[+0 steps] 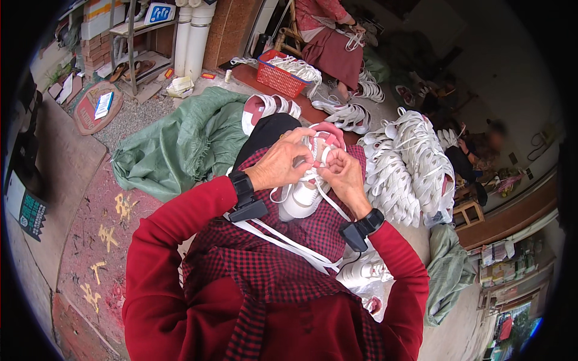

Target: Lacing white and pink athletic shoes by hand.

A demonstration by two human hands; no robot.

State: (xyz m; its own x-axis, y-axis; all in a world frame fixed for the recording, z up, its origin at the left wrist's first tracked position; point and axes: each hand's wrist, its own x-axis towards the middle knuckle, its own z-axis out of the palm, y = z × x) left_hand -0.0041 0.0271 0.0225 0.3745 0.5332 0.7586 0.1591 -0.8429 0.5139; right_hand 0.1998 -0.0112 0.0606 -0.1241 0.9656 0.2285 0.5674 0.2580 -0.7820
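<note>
A white sneaker (299,201) with a pink lining lies on my lap, its toe towards me. My left hand (282,161) is at the left of the shoe's opening, thumb and fingers pinched on the white shoelace (314,174) by the eyelets. Opposite it, my right hand (345,178) pinches the lace too, its fingertips close to those of the left. The exact grip is partly covered by my fingers. Loose lace ends hang beside the toe, and more white laces (289,243) lie across my checked apron (265,271).
Piles of white sneakers (415,162) stand at my right, with another shoe (364,271) below my right wrist. Green sacks (180,141) lie at my left. Ahead are a red basket (280,78) of laces and a seated person (328,36) handling laces.
</note>
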